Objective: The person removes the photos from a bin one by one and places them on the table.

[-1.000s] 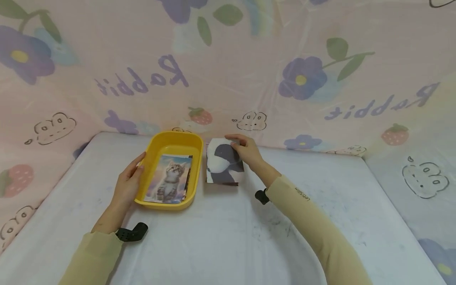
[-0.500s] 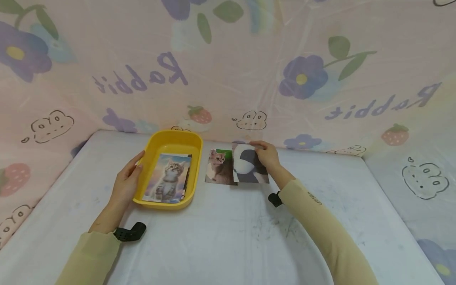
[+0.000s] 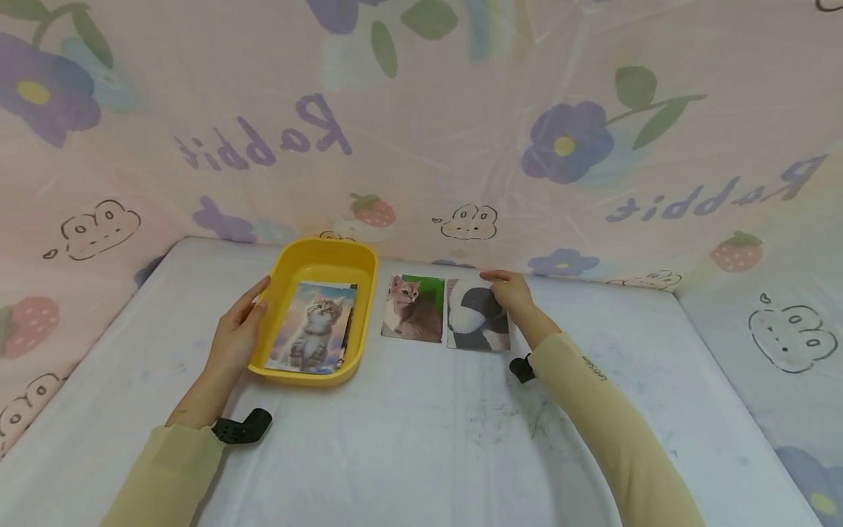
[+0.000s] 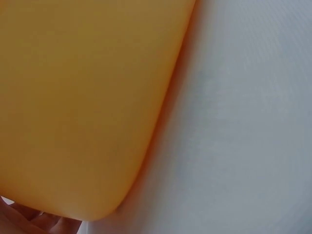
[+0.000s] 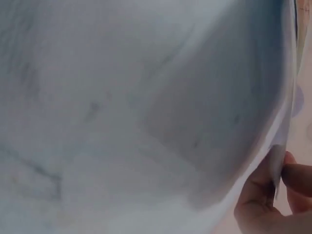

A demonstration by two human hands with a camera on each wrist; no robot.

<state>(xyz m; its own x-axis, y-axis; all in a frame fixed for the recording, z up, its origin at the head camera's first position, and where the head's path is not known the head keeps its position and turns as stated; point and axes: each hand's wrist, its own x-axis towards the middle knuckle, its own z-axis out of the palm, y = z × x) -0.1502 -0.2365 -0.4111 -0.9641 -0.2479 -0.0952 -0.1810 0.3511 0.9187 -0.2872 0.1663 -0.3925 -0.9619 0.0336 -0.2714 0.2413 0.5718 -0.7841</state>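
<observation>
My left hand [image 3: 235, 335] grips the left side of a yellow plastic tray [image 3: 327, 260]. In the left wrist view its fingers [image 4: 46, 222] show at the tray's edge. A kitten picture card [image 3: 309, 326] lies on top of other cards in the tray. My right hand [image 3: 515, 294] pinches the upper right edge of a picture card with dark and white shapes [image 3: 469, 318]. The right wrist view shows this card's thin edge between thumb and fingers [image 5: 261, 187], close over the white cloth. Just left of it lies another card with a reddish cat on green [image 3: 418, 315].
A white cloth [image 3: 395, 439] covers the table, with dark smudges at the right. Behind and at both sides hangs a pink curtain [image 3: 428, 161] printed with flowers, strawberries and rabbits. A black wrist strap [image 3: 244, 427] is on the left wrist.
My right hand has carried the dark-and-white card rightward off the cat card, which is now uncovered, and lowered it beside that card. The left hand has stayed on the tray.
</observation>
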